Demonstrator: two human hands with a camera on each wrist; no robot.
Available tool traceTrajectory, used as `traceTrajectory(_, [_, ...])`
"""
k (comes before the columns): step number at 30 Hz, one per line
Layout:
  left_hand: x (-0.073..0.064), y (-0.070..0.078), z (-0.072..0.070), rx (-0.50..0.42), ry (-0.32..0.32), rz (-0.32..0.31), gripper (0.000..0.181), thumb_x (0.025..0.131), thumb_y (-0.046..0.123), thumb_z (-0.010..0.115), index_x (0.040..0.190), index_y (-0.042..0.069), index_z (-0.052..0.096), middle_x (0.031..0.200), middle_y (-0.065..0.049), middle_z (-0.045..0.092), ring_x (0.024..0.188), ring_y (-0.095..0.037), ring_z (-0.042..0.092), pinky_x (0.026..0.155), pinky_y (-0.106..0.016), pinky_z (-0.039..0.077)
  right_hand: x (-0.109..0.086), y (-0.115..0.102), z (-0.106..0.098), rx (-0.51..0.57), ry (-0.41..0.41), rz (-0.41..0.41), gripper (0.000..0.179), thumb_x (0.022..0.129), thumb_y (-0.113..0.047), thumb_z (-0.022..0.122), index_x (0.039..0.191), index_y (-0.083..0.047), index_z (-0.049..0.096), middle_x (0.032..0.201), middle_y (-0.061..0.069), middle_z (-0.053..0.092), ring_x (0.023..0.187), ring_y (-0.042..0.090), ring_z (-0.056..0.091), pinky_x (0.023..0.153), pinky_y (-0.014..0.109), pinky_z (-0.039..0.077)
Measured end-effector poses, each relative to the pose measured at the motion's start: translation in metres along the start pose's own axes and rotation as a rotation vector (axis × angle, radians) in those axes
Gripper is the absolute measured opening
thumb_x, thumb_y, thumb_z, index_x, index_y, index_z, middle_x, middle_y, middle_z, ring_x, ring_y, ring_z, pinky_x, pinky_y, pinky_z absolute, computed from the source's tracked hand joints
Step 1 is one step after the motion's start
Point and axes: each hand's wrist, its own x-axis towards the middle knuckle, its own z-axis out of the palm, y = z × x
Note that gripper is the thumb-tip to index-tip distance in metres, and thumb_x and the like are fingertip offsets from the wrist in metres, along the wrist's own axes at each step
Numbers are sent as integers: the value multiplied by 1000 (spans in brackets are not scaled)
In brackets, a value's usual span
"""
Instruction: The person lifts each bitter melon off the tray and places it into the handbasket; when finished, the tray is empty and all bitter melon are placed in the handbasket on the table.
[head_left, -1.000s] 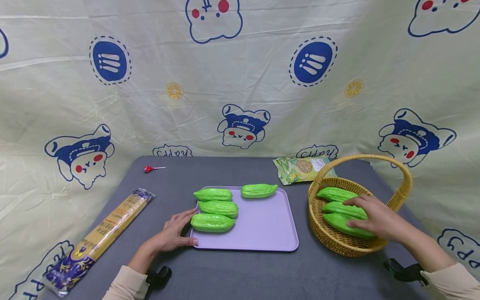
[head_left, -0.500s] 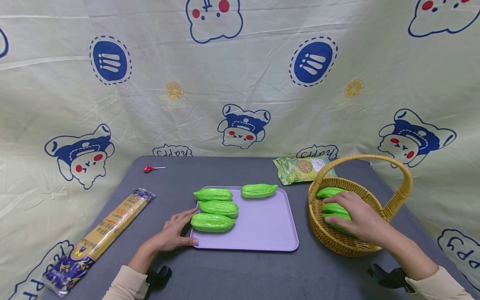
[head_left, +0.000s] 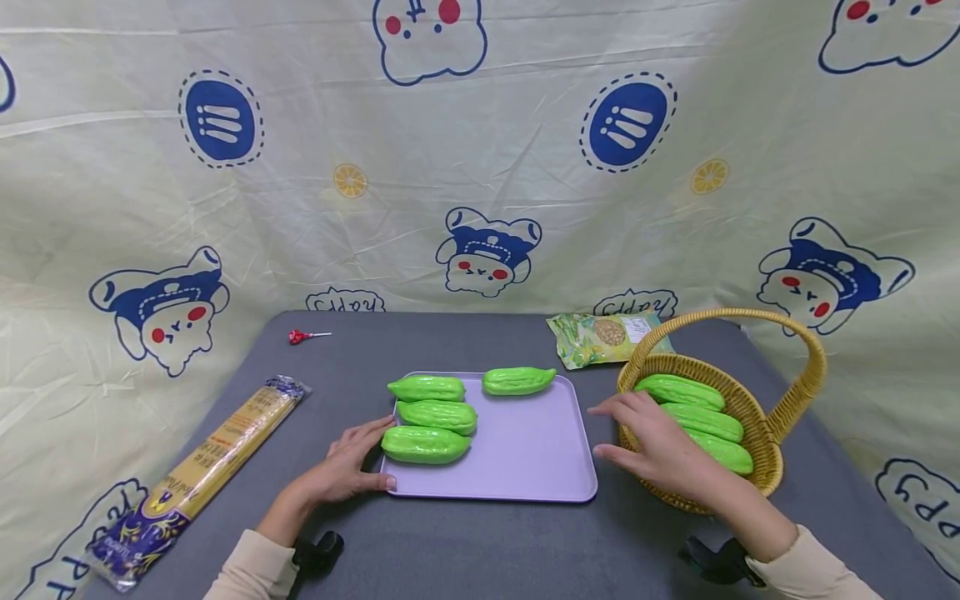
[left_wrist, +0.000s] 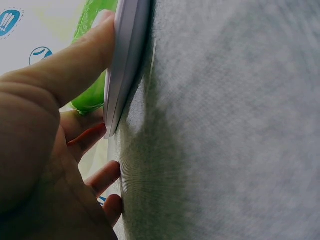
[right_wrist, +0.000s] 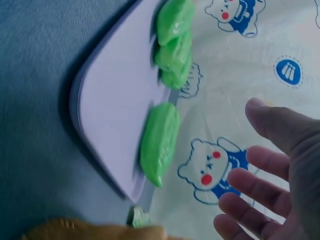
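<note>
My left hand [head_left: 348, 462] rests at the left end of a lilac tray [head_left: 525, 450], its straight thumb [left_wrist: 82, 65] on the rim and its fingers by the edge. Three green bitter melons [head_left: 425, 445] lie in a column on the tray's left part, and a single bitter melon [head_left: 517, 381] lies at its back right. My right hand [head_left: 660, 442], holding nothing, is over the left rim of a wicker basket [head_left: 765, 458], fingers spread toward the tray. Three more bitter melons [head_left: 703, 422] sit inside the basket, partly hidden by that hand.
The basket's tall handle [head_left: 810, 367] arches over its right side. A green packet [head_left: 600, 337] lies behind the basket. On the left are a long noodle-like pack [head_left: 202, 475] and a small red-headed stick [head_left: 298, 337]. A printed cloth [head_left: 480, 150] hangs behind the table.
My right hand has moved left from above the bitter melons to the basket's left rim, uncovering more of them. My left hand and the tray have stayed in place.
</note>
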Motion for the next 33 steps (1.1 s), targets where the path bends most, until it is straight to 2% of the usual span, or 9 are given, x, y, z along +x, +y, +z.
traceTrajectory(7, [0,0,1,-9,-3,1,86,77,39,75,145,6,34,152,-15,31,132,-41,29,97,-60,24,17,-8,23,51,-31,43,42,78,-29,76,116,-14,63,110,0,62,102,17,52,83,40,45])
traceTrajectory(16, [1,-1,1,-10,-6,-8,87,77,41,75,146,7,34,153,-14,31,131,-41,28,96,-58,24,40,-11,51,51,6,95,46,77,-30,77,116,-10,63,110,8,63,103,24,52,84,43,45])
traceTrajectory(33, [1,0,0,-16,-10,-15,86,77,40,75,145,6,34,152,-14,31,132,-41,28,96,-58,24,75,3,89,60,67,194,47,75,-24,79,115,-5,63,110,13,61,101,30,51,81,42,44])
